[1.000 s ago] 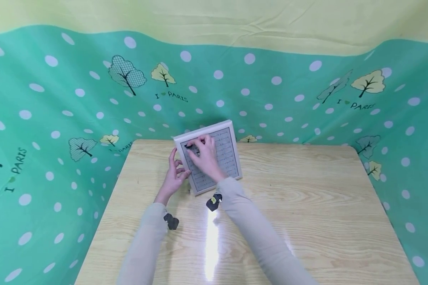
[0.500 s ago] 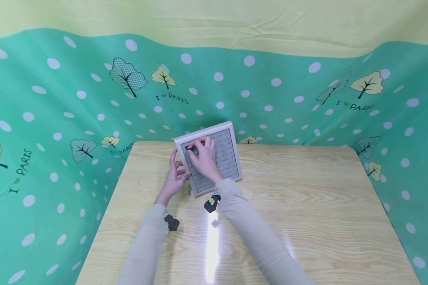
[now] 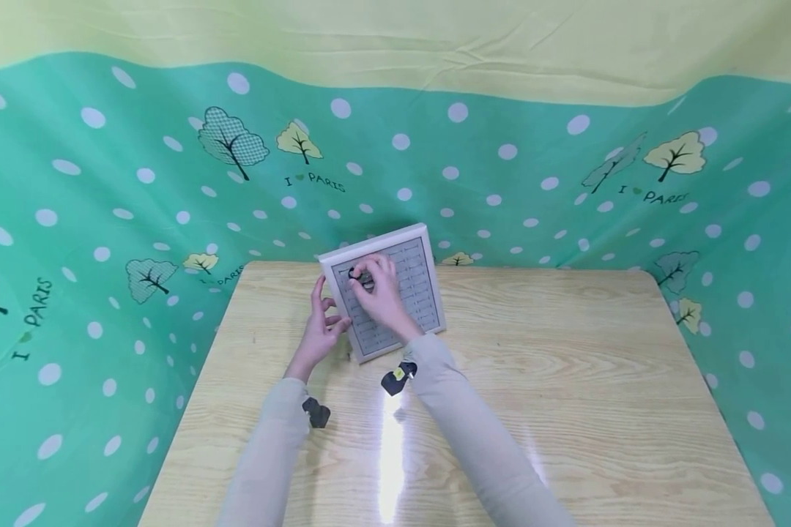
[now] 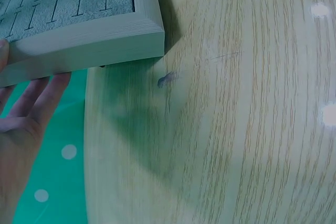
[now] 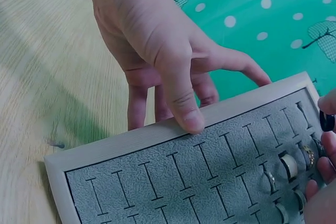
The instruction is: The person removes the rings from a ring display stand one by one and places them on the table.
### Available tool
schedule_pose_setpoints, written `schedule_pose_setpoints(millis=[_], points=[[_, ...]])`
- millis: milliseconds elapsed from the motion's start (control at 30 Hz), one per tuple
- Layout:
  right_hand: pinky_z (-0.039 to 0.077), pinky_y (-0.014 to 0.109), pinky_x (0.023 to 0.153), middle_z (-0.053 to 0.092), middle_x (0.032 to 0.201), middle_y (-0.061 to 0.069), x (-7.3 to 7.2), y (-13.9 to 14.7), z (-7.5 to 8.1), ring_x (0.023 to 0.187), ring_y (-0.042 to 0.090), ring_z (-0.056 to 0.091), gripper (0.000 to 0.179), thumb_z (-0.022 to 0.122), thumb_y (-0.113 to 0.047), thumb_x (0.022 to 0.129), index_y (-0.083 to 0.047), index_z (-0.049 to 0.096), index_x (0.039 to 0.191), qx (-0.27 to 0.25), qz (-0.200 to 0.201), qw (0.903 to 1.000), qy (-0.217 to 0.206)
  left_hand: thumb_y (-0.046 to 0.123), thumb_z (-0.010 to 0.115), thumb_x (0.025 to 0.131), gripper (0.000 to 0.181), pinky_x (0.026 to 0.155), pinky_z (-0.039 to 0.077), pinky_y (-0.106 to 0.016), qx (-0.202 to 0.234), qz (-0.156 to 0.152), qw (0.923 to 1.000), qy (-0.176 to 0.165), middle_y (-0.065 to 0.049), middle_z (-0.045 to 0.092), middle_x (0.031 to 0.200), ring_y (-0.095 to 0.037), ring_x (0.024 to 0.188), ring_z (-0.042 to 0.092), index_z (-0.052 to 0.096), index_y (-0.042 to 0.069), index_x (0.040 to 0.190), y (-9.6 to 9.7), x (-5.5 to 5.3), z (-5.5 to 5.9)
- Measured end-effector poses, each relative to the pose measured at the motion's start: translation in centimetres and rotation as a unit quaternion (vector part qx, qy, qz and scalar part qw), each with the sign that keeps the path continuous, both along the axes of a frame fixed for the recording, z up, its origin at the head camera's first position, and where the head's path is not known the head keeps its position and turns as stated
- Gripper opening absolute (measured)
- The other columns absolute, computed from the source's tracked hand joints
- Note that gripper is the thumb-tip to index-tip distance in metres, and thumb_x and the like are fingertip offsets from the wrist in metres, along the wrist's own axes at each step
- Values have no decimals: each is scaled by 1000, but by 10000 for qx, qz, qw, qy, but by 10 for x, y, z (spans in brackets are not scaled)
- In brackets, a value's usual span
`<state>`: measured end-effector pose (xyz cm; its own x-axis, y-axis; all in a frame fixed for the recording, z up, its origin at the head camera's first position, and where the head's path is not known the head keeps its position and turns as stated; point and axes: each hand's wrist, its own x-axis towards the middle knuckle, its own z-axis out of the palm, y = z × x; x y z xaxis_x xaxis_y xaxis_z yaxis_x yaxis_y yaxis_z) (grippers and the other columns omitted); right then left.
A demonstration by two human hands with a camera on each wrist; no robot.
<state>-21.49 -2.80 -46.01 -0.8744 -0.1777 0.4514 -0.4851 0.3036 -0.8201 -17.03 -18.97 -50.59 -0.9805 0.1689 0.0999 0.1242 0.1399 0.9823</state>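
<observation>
A square ring display tray (image 3: pixel 417 285), grey padded with rows of slots in a pale wooden frame, stands tilted at the back of the table. My left hand (image 3: pixel 318 333) grips its left side; in the right wrist view the thumb (image 5: pixel 192 121) presses the frame's front and the other fingers reach behind. My right hand (image 3: pixel 384 294) pinches a black ring (image 5: pixel 327 121) between thumb and fingertips, close over the tray's upper left corner. Several other rings (image 5: pixel 289 166), silver and gold-coloured, sit in slots near that hand, partly hidden by it.
The wood-grain table (image 3: pixel 567 380) extends to the right and toward the front. Directly behind the tray hangs a green dotted curtain (image 3: pixel 521 190), which also runs along both sides. A small dark mark (image 4: pixel 167 79) shows on the tabletop near the tray's lower corner.
My right hand has shifted slightly right with the black ring, away from the tray's corner, and a slot line now shows there. The left hand keeps its grip.
</observation>
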Motion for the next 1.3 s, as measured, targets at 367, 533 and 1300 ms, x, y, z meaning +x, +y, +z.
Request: schedule_pose_setpoints(millis=[367,533,1300], points=[[36,35,97,59,101,13,0,19,-1,105,27,48,8,67,0,85,-2,60,90,-596,-240,9978,-161,-18,56,87,98,83,56,-46,-100,-17,9999,136,-32,48,119,-54,98,58,-7,16,154,0,0,-1],[39,38,96,57,100,16,1,34,-7,102,29,49,7,64,2,86,2,60,91,-758,-204,9968,-139,-18,56,87,99,85,55,-49,-117,-19,9999,119,-33,47,122,-54,100,57,-8,18,154,0,0,-1],[36,59,97,59,108,16,20,117,-64,110,29,46,7,66,2,86,-1,63,93,-529,-702,9927,-827,-13,56,89,102,87,54,-45,-124,16,9997,-186,-33,42,135,-50,106,56,-11,29,154,3,2,-5]])
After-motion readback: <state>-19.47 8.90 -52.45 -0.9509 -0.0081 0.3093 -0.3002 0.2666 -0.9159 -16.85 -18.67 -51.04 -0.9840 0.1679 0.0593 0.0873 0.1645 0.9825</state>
